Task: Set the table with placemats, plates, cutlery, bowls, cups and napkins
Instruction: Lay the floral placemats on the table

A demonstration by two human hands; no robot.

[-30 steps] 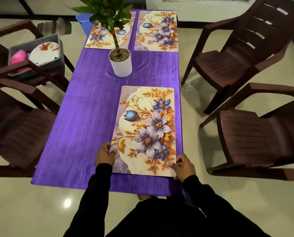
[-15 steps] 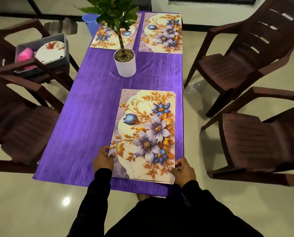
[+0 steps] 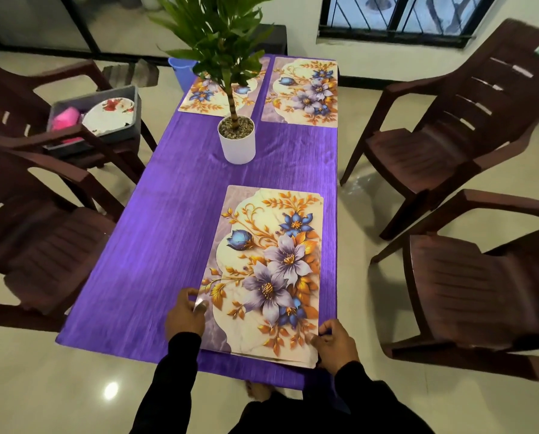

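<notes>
A single head-worn, wide-angle camera is looking forward and steeply down along the purple table [image 3: 180, 233] from its near short end, taking in the chairs on both sides.

Purple tablecloth [image 3: 174, 245] with fine lengthwise stripe texture. Near placemat [image 3: 268, 270]: cream centre, lilac marbled border, purple and blue flowers, orange-gold leaves and scrolls. Two far placemats [image 3: 302, 92], same floral print. White pot [image 3: 237, 145], green leafy plant [image 3: 218, 32], grey-brown pebbles on top. Chairs [image 3: 468, 296] dark reddish brown. Grey bin [image 3: 118, 136] holds a white plate [image 3: 107, 115] with red flower print and something bright pink [image 3: 66, 119]. Sleeves [image 3: 174, 371] black. Floor [image 3: 42, 386] glossy cream. Light blue bucket [image 3: 182, 72] behind the table.
</notes>
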